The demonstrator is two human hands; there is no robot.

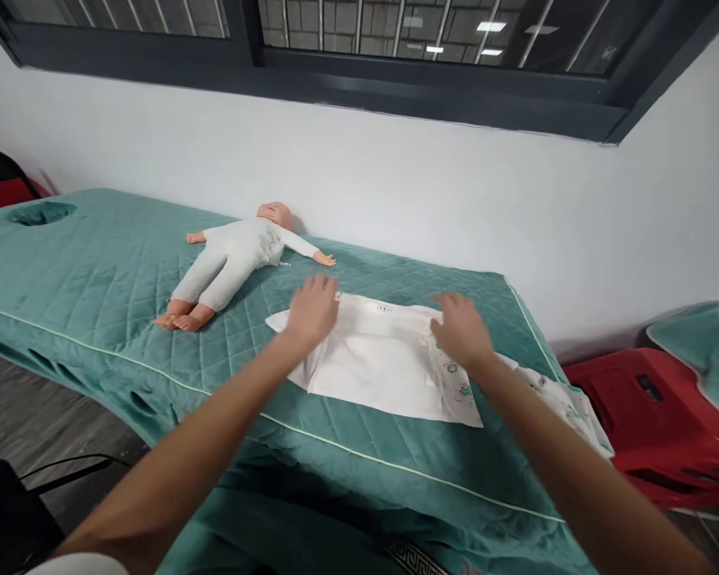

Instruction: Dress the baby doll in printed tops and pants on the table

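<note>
A white baby shirt (pixel 375 363) lies spread open on the green bed, its inside facing up and a small label at the neckline. Printed green motifs show along its right front flap. My left hand (pixel 315 310) is closed on the shirt's upper left edge, fingers curled over the cloth. At the upper right edge, my right hand (pixel 464 331) is closed on the other flap; its fingertips are slightly blurred. Beyond my left hand, a baby doll (pixel 233 255) in a white bodysuit lies on its back, arms spread, head toward the wall.
The quilted green bed cover (pixel 113 263) has a face hole (pixel 41 212) at its far left. Another white printed cloth (pixel 566 399) lies by the right edge, partly behind my right forearm. A red plastic chair (pixel 653 415) stands at the right. A white wall (pixel 455 192) borders the back.
</note>
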